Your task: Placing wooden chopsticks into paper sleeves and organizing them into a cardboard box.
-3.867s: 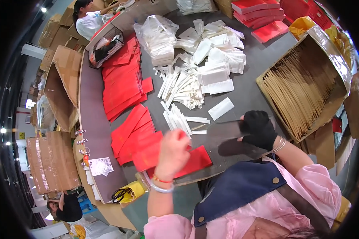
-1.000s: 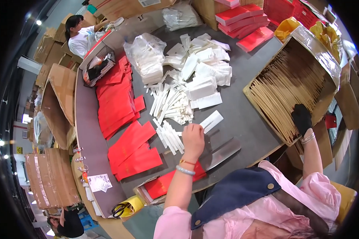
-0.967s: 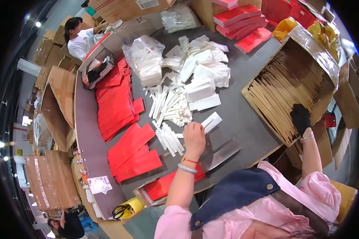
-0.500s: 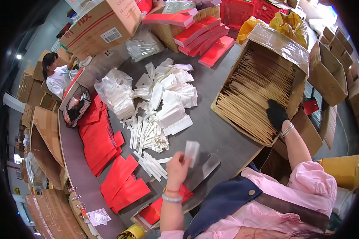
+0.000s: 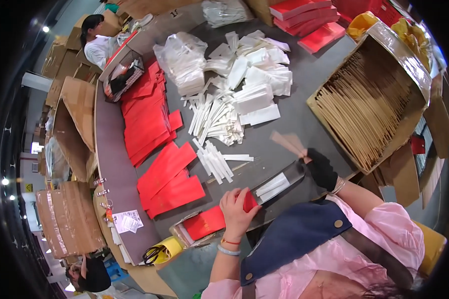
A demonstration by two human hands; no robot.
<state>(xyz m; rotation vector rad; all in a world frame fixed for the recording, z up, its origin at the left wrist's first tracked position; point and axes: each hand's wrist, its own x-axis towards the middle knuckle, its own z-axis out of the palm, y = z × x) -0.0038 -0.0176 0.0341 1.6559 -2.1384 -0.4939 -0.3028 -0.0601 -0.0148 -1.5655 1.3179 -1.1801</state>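
Observation:
My right hand [image 5: 322,171], in a black glove, is closed round a few thin wooden sticks, likely chopsticks [image 5: 288,143], blurred by motion above the table. My bare left hand [image 5: 238,209] bends its fingers over the end of a red paper sleeve [image 5: 250,200] at the near edge. Beside it, a white paper packet [image 5: 273,187] lies on a clear plastic sleeve [image 5: 295,172]. More red sleeves [image 5: 204,222] sit in a shallow box left of that hand. At right, an open carton [image 5: 329,132] is full of the same wooden sticks.
White paper packets [image 5: 257,97] and narrow white strips [image 5: 214,117] are heaped mid-table, next to a plastic bag [image 5: 182,60]. Red sleeves [image 5: 147,124] fan out along the left. Scissors [image 5: 153,254] lie near a yellow holder [image 5: 172,246]. Another person [image 5: 96,47] works beyond the far left edge.
My right hand has come out of the carton toward me, bringing sticks. My left hand has put down the white packet and moved onto the red sleeve. The view has shifted.

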